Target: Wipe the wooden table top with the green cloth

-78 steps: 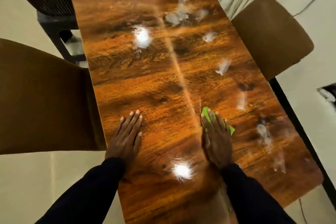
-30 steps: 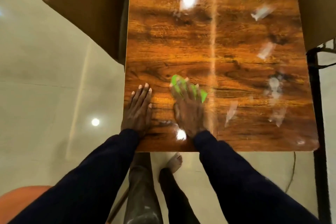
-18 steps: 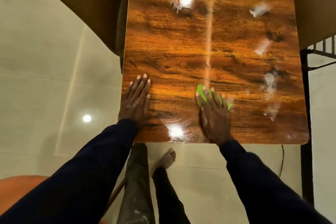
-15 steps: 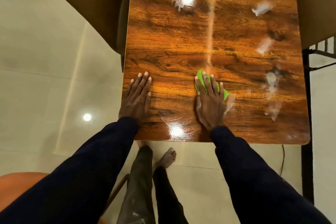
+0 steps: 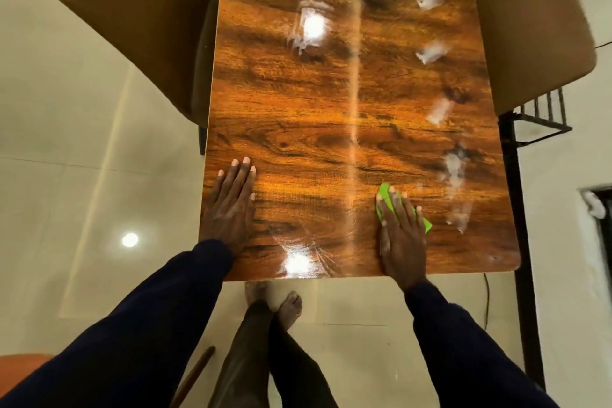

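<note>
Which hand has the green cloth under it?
The right hand, pressing flat on the green cloth; the left hand rests bare on the table, with nothing beneath it.

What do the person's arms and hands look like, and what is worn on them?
The left sleeve and the right sleeve are long, plain and dark navy, loose in fit, ending at the wrists. The left hand and the right hand are bare: no gloves, and no ring, watch or bracelet shows.
</note>
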